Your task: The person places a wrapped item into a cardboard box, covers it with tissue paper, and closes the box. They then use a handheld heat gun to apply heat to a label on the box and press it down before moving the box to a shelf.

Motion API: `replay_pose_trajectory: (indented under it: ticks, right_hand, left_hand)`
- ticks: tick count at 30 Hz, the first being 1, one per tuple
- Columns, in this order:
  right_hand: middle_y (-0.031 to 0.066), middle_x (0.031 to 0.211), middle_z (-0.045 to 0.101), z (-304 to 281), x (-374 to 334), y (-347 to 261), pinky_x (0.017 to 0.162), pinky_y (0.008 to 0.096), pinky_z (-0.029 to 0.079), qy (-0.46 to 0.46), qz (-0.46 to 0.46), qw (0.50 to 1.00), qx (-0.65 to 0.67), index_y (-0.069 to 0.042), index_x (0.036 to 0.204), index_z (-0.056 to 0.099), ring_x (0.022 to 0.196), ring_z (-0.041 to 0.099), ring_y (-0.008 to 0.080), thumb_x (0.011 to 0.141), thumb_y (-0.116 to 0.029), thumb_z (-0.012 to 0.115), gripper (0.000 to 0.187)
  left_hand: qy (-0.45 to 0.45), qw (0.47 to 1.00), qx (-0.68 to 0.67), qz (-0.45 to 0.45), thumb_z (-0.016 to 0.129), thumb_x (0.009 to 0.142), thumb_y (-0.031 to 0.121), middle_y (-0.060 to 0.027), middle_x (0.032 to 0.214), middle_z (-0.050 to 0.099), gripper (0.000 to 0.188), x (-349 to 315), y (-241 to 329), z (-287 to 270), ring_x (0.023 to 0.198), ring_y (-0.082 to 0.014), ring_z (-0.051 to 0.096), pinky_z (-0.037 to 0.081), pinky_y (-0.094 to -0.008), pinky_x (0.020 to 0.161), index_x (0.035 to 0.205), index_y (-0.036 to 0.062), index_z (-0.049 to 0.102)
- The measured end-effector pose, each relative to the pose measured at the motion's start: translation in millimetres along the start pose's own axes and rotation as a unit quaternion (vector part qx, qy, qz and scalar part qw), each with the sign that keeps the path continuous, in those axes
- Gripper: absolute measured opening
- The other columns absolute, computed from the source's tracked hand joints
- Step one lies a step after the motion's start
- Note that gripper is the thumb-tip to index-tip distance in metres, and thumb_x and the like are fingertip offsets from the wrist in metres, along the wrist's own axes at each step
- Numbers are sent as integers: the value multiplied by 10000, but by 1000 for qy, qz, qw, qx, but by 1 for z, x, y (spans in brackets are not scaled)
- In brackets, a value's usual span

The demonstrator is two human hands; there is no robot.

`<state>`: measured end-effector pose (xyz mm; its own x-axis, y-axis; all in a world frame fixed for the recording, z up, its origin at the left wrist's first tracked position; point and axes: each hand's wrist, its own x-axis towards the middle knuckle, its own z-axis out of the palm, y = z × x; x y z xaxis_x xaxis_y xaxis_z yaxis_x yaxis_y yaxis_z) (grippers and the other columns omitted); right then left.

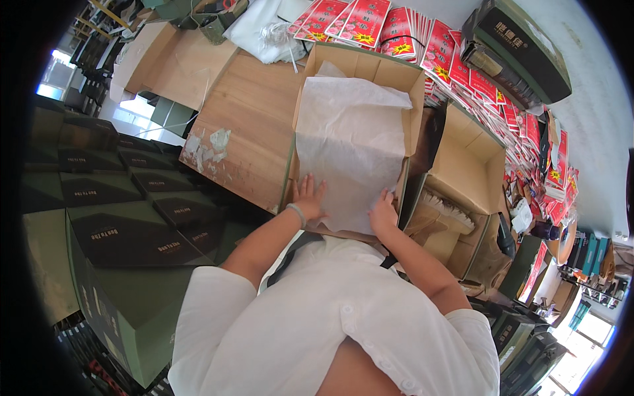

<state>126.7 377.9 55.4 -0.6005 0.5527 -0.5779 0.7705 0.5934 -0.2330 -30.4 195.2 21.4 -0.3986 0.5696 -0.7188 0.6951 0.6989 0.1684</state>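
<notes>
A sheet of thin white tissue paper [353, 132] lies creased over an open cardboard box [415, 72] in front of me. My left hand [308, 200] rests with its fingers spread on the paper's near left corner, a band around the wrist. At the near right edge, my right hand [383, 212] has its fingers curled in and pressed together on the tissue paper. Whatever lies beneath the sheet is hidden.
Right of the box stands another open carton [472, 158] with brown paper inside. Dark green shoe-type boxes [132, 231] are stacked at left. Red printed packets [456, 63] pile along the back. The wooden tabletop [254, 125] shows peeled patches. A white plastic bag [264, 30] lies behind.
</notes>
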Motion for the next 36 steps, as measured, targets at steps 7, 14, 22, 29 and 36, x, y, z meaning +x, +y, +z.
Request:
replay_pose_trajectory:
  ticks: [7, 14, 22, 29, 36]
  right_hand:
    - [223, 1472, 270, 53, 38, 11, 750, 303, 576, -11, -2, 977, -211, 116, 1445, 258, 1026, 612, 276, 861, -115, 625, 728]
    - [175, 1599, 79, 87, 47, 14, 791, 310, 543, 20, 26, 947, -320, -14, 1453, 393, 1137, 547, 276, 883, -91, 559, 598]
    - [175, 1605, 79, 65, 31, -5, 1079, 464, 329, 115, -155, 917, -348, -75, 1530, 223, 1387, 284, 443, 910, -115, 506, 683]
    - [245, 1486, 261, 34, 48, -13, 1042, 539, 377, -54, -112, 978, -166, -53, 1442, 327, 1239, 464, 465, 812, -279, 737, 785]
    - [283, 1503, 215, 4, 102, 6, 902, 469, 524, 29, -50, 998, 35, -91, 1482, 275, 1068, 592, 459, 853, -223, 681, 759]
  left_hand:
    - [-19, 994, 110, -16, 733, 679, 652, -222, 1596, -132, 1264, 18, -12, 4, 1481, -370, -113, -58, -553, 1161, 1559, 223, -67]
    - [-11, 986, 164, -12, 791, 603, 640, -222, 1596, -126, 1370, 12, -14, 7, 1480, -377, -98, -68, -523, 1171, 1552, 221, -103]
    - [38, 977, 209, 19, 768, 639, 630, -211, 1597, 34, 1237, 9, -6, -3, 1474, -369, 78, 44, -519, 1178, 1545, 117, 100]
    - [204, 977, -26, 49, 639, 848, 417, -128, 1276, 500, 688, 59, -12, 3, 1207, -291, 475, 323, -446, 1060, 1390, 60, 412]
    - [298, 948, 43, -101, 638, 841, 412, -110, 1145, 513, 637, 76, 2, -9, 1024, -268, 501, 357, -398, 937, 1325, 28, 485]
